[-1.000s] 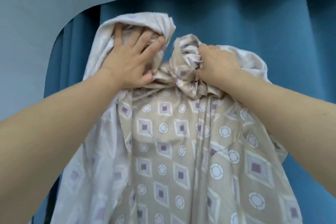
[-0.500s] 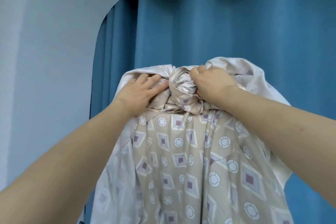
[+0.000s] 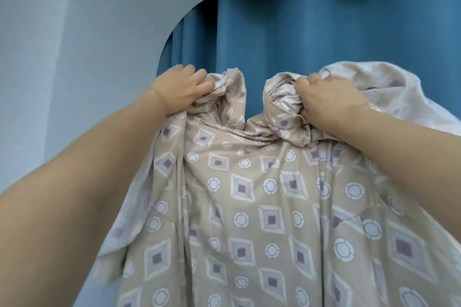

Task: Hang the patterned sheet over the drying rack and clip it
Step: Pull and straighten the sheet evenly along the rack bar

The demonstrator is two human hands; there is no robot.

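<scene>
The patterned sheet [image 3: 249,207] is beige with purple squares and white circles, and it hangs down in front of me in long folds. My left hand [image 3: 179,91] grips a bunched part of its top edge at the left. My right hand [image 3: 329,99] grips another bunch of the top edge at the right, with a pale fold of the sheet [image 3: 389,92] piled behind it. A gap of dipped fabric lies between the two hands. The drying rack and any clips are hidden by the sheet or out of view.
A dark blue curtain [image 3: 324,27] hangs right behind the sheet. A pale blue wall [image 3: 74,57] fills the left side and the top of the view.
My hands, close together on one central bunch before, have moved apart along the sheet's top edge. The left hand now grips the fabric instead of lying spread on it.
</scene>
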